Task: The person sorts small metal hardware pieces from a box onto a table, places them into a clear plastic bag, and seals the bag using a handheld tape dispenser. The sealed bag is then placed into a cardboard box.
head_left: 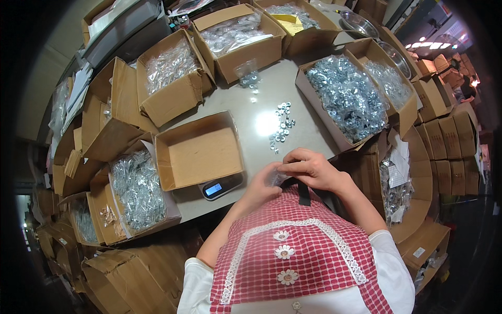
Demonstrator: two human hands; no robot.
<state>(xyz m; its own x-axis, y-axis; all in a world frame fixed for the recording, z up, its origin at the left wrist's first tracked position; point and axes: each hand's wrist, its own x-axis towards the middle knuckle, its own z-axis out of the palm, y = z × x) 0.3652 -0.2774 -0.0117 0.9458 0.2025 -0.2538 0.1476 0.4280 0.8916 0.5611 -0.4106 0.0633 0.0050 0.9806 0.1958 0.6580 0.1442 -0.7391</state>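
Close to my body, at the table's near edge, my left hand point(261, 187) has its fingers closed around a small clear plastic bag point(275, 179). My right hand point(315, 168) reaches over from the right, its fingertips pinched at the top of the same bag. Fingers hide most of the bag, and I cannot tell what it contains. Just beyond my hands, small shiny metal rings or nuts point(283, 131) lie loose in a strip on the pale table point(261, 152). Farther off sits a clear bag with metal pieces point(250, 78).
Left of my hands, a shallow open cardboard box point(200, 152) rests on a digital scale point(224, 187) with a lit display. Boxes of bagged metal parts stand at the left point(137, 191), back point(235, 39) and right point(345, 94). Metal bowls point(360, 24) sit at the far right.
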